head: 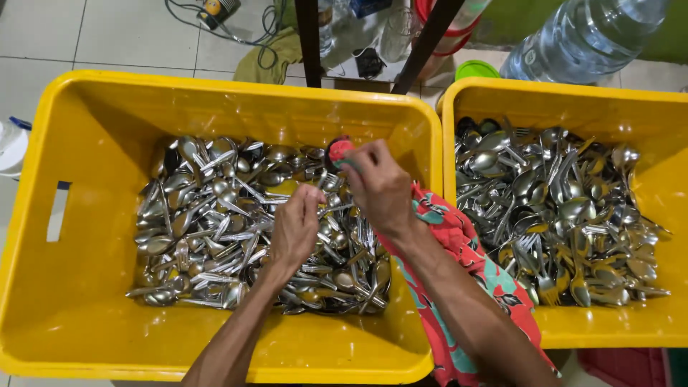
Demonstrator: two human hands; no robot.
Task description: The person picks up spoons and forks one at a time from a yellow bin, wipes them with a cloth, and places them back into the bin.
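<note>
Two hands over left yellow tub (86,215) of spoons (208,222) — right hand (380,188) grips red cloth (340,152), left hand (295,228) pinches spoon. Best: hold spoon firm, rub slowly.

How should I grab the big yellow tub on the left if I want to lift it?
Probably by the slot handle cut in the left wall of the yellow tub, reaching in from outside. A matching slot on the right wall isn't visible, so grip under that rim.
</note>
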